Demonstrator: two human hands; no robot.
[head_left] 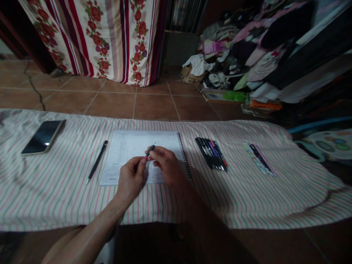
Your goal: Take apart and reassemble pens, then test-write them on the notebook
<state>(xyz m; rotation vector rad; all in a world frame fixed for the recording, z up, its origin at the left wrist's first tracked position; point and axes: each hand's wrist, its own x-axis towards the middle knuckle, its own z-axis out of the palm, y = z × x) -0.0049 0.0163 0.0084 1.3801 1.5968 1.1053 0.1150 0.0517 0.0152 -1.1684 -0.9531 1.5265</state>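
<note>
Above the spiral notebook [154, 176], both my hands hold a small pen [150, 149] with a dark grip, its thin tip pointing up and away from me. My left hand [131, 175] is closed in a pinch round its lower end, where a bit of pink shows. Fingers of my right hand [168, 163] pinch the dark grip nearer the tip. Most of the pen's lower end is hidden by my left fingers. The notebook lies open at a printed page, its wire spiral on the right. To its left rests a black pen [97, 162], silver tip toward me.
A row of several pens [211, 154] lies right of the notebook, with a smaller group of pens [260, 159] farther right. A phone [44, 137] rests at the left on the striped cloth [68, 198]. Beyond are a floral curtain [115, 40] and piled clothes [236, 51].
</note>
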